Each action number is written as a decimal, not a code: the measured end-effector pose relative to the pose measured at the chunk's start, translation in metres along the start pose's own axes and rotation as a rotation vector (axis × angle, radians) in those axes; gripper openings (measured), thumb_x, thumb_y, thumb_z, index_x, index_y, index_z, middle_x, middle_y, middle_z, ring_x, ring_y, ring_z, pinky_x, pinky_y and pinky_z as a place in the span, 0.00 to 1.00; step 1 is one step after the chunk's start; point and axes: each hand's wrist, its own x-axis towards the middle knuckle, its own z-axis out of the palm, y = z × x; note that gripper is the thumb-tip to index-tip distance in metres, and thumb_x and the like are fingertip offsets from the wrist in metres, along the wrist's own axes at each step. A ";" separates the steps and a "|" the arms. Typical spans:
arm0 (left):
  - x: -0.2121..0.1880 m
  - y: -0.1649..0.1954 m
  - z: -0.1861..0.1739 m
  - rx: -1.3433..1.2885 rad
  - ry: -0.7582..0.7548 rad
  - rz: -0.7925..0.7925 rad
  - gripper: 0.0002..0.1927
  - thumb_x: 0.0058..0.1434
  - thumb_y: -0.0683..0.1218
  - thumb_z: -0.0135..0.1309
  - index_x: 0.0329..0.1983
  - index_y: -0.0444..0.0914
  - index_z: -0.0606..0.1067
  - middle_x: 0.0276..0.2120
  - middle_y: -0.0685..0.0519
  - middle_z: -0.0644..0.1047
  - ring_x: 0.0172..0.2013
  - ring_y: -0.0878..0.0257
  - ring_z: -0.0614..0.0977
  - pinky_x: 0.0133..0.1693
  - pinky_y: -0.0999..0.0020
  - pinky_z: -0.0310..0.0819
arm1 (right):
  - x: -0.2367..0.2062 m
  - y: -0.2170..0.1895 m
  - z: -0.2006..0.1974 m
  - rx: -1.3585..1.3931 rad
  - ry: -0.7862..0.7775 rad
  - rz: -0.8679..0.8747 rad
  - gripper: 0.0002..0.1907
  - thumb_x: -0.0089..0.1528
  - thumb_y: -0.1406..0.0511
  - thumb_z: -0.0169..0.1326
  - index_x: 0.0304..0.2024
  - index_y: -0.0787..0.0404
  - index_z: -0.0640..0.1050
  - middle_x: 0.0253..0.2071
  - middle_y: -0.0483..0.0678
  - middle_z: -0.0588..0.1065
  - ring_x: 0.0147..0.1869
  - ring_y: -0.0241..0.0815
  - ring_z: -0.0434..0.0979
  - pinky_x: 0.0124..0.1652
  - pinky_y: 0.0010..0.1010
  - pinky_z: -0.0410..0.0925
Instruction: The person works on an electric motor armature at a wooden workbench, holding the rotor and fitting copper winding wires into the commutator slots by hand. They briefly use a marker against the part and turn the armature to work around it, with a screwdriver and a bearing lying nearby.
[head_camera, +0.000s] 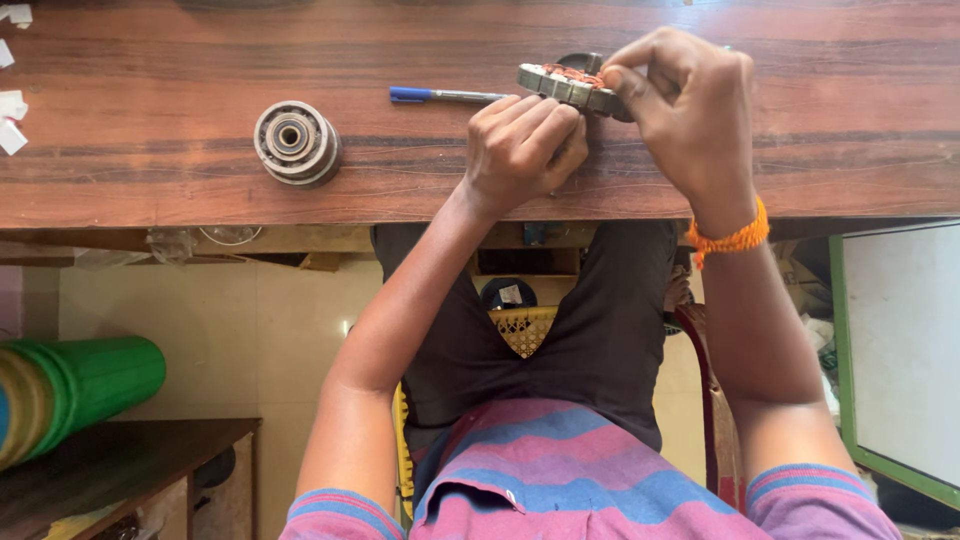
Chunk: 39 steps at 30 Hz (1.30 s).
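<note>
Two hands on one stator ring (570, 86): right hand (690, 110) pinches its rim, left hand (522, 150) fisted against it, holding nothing else. Looks heavy, rigid; copper windings delicate, so grip the steel edge.

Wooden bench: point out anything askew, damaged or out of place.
Nothing looks damaged or spilled. Both hands, left and right, hold a wound stator ring tilted over the bench. A blue pen and a round metal rotor lie nearby; white scraps sit at the left edge.
</note>
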 end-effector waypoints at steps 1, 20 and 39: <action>-0.001 0.000 0.000 0.003 -0.010 -0.006 0.10 0.61 0.41 0.60 0.28 0.39 0.70 0.20 0.56 0.71 0.22 0.64 0.75 0.27 0.65 0.65 | 0.003 0.002 0.003 0.022 0.001 0.014 0.01 0.71 0.73 0.62 0.43 0.66 0.84 0.28 0.41 0.75 0.28 0.24 0.65 0.26 0.21 0.55; -0.005 -0.011 0.013 -0.072 -0.105 0.005 0.23 0.73 0.51 0.62 0.67 0.50 0.67 0.62 0.68 0.74 0.58 0.68 0.74 0.58 0.66 0.60 | -0.045 0.015 -0.018 0.216 0.028 0.138 0.02 0.71 0.75 0.61 0.44 0.70 0.79 0.32 0.42 0.75 0.32 0.24 0.68 0.31 0.18 0.59; -0.009 -0.005 0.011 0.025 0.003 0.138 0.07 0.64 0.40 0.57 0.31 0.40 0.72 0.21 0.60 0.71 0.21 0.69 0.72 0.26 0.68 0.63 | -0.068 -0.011 -0.023 0.067 0.051 0.138 0.05 0.72 0.71 0.64 0.42 0.65 0.80 0.22 0.37 0.65 0.26 0.24 0.57 0.27 0.22 0.50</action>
